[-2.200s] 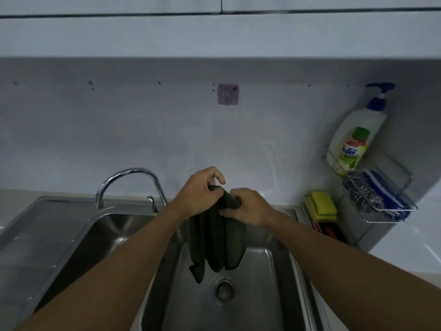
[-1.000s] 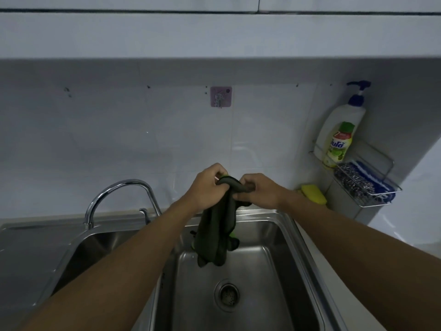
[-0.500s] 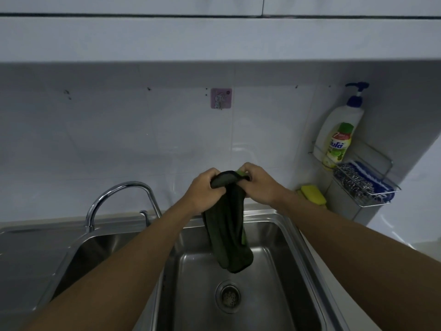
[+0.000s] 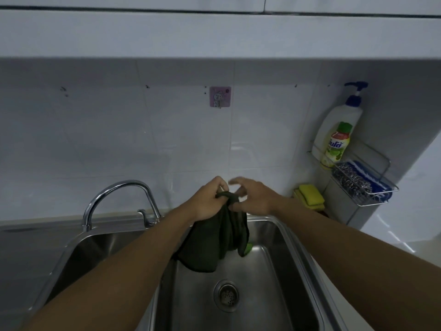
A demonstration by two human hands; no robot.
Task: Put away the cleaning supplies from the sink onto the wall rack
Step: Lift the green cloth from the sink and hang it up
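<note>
Head view: my L hand [image 4: 207, 201] is clamped on the bunched top of the dark cloth [image 4: 214, 244], which hangs below the fist over the sink [image 4: 298, 247]. R hand [image 4: 253, 199] sits just right of the grip, fingers loose; can't tell if it pinches or only touches. Prob. the carry step: next move calls for lifting the cloth up & right to the wall rack [image 4: 381, 196].

Arms extended, left grip [image 4: 208, 202] clenched, right grip [image 4: 253, 199] spread.
</note>
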